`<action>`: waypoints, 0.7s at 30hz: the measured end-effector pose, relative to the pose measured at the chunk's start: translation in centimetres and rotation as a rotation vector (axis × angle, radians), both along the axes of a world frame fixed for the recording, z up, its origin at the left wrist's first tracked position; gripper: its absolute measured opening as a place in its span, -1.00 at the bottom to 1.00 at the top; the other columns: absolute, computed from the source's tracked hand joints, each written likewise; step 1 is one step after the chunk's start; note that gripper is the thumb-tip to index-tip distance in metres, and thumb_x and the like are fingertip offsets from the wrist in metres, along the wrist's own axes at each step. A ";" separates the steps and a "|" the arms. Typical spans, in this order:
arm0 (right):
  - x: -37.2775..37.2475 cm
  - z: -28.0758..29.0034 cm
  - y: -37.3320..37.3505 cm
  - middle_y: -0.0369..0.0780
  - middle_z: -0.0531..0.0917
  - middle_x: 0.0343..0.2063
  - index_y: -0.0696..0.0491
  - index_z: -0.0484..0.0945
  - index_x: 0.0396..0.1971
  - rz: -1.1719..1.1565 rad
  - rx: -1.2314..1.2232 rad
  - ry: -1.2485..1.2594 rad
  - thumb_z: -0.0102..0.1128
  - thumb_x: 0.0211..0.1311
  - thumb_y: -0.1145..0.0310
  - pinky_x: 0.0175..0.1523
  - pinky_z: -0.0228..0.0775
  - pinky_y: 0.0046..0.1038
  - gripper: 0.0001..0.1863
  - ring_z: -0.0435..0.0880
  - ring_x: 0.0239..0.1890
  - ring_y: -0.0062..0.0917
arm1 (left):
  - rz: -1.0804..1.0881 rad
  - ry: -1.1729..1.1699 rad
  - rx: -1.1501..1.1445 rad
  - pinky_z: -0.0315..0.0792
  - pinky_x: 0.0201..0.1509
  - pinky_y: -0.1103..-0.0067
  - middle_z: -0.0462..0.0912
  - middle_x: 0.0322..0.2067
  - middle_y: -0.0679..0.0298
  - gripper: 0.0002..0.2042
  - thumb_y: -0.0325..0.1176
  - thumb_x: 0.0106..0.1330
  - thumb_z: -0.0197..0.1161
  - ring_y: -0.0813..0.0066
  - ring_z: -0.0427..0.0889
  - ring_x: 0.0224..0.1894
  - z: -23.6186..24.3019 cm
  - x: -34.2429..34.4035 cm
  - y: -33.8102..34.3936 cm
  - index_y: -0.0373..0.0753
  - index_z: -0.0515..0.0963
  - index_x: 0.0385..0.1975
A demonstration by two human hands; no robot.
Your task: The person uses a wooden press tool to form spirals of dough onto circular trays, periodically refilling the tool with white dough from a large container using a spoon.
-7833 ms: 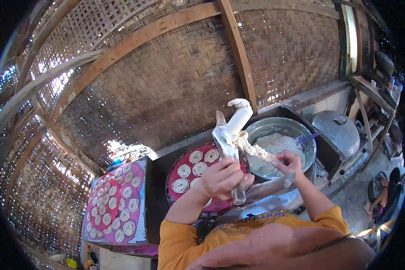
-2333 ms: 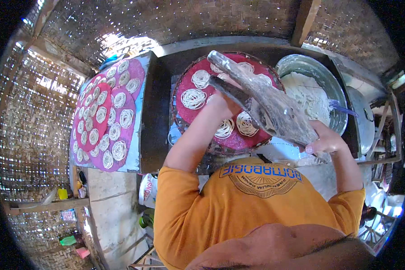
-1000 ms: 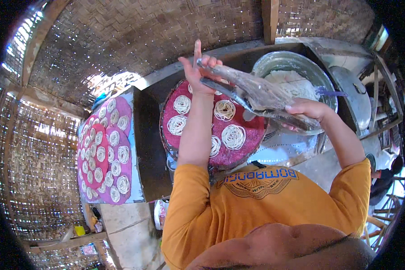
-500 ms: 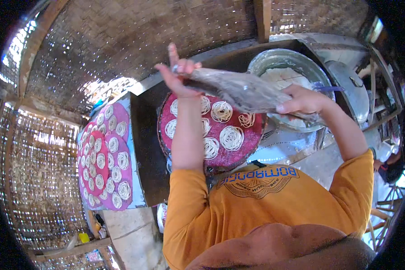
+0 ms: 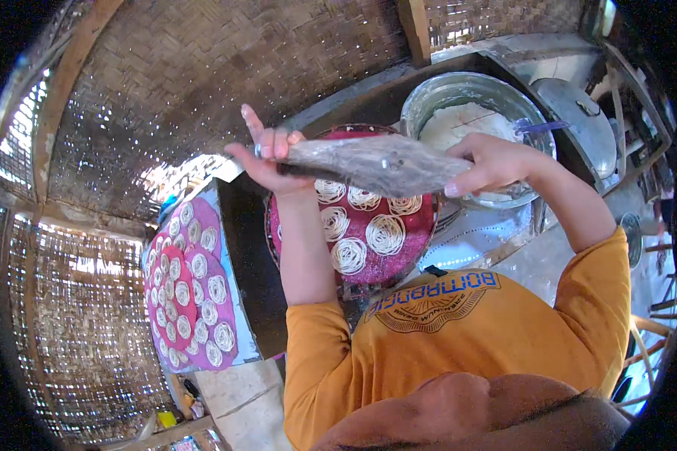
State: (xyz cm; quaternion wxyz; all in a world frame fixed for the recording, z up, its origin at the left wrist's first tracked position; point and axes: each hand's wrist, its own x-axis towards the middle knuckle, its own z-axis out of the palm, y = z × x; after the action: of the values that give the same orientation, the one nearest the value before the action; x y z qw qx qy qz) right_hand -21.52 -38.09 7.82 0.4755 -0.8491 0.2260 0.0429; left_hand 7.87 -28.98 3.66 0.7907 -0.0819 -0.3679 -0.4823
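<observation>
A long grey wooden press (image 5: 376, 167), coated with pale residue, lies crosswise in the air between my hands. My left hand (image 5: 271, 158) has its lower fingers curled on the press's left end, with index finger and thumb stuck out. My right hand (image 5: 489, 164) grips the other end. Below the press sits a round pink tray (image 5: 412, 233) of white noodle nests (image 5: 386, 234), partly hidden by the press and my left forearm. Right of the tray, behind my right hand, stands a metal basin (image 5: 447, 98) holding white dough (image 5: 459, 124) and a purple utensil (image 5: 541, 125).
At left, a light blue board (image 5: 244, 331) bears overlapping pink mats (image 5: 210, 274) full of small nests. A domed metal lid (image 5: 583, 135) sits beyond the basin. A woven bamboo wall (image 5: 278, 60) with wooden posts runs behind everything.
Since 7.8 seconds ago, the press has swung from upright, with dough at its cylinder, to crosswise over the tray. In the last second, my left hand has come lower and leftward in the picture.
</observation>
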 end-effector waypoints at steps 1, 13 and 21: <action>-0.2 0.5 0.7 -0.28 0.52 -0.64 0.19 0.52 -0.45 0.003 0.067 -0.032 0.20 -0.25 -0.08 -0.41 0.26 -0.50 -0.44 0.47 -0.52 -0.58 | 0.021 -0.004 0.026 0.40 -0.23 0.52 0.32 -0.74 0.54 -0.39 0.19 0.15 -0.20 0.68 0.37 -0.63 -0.4 -0.2 0.6 -0.14 0.23 0.06; -3.8 -2.7 0.0 -0.31 0.51 -0.59 0.18 0.48 -0.30 -0.104 0.278 -0.043 0.28 -0.24 0.08 -0.51 0.30 -0.65 -0.47 0.45 -0.60 -0.71 | -0.349 -0.185 0.524 0.25 0.02 0.52 0.34 -0.15 0.26 -0.44 -0.16 0.10 0.05 0.45 0.33 -0.13 -4.3 -6.6 -1.6 -0.21 0.13 0.10; -4.2 -3.7 -0.2 -0.28 0.53 -0.50 0.19 0.44 -0.18 -0.092 0.138 -0.205 0.26 -0.23 0.07 -0.40 0.33 -0.60 -0.39 0.46 -0.51 -0.68 | 0.203 -1.312 1.190 0.05 0.15 0.54 0.26 0.04 0.15 -0.60 -0.21 0.27 -0.17 0.41 0.24 0.08 -6.5 -10.3 0.8 -0.38 0.24 -0.02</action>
State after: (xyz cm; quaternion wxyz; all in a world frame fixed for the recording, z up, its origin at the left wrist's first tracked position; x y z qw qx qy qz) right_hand -25.76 -38.30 4.13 0.5548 -0.8031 0.2114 -0.0507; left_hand -2.48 -28.21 -2.82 0.3715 0.6679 -0.4405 -0.4711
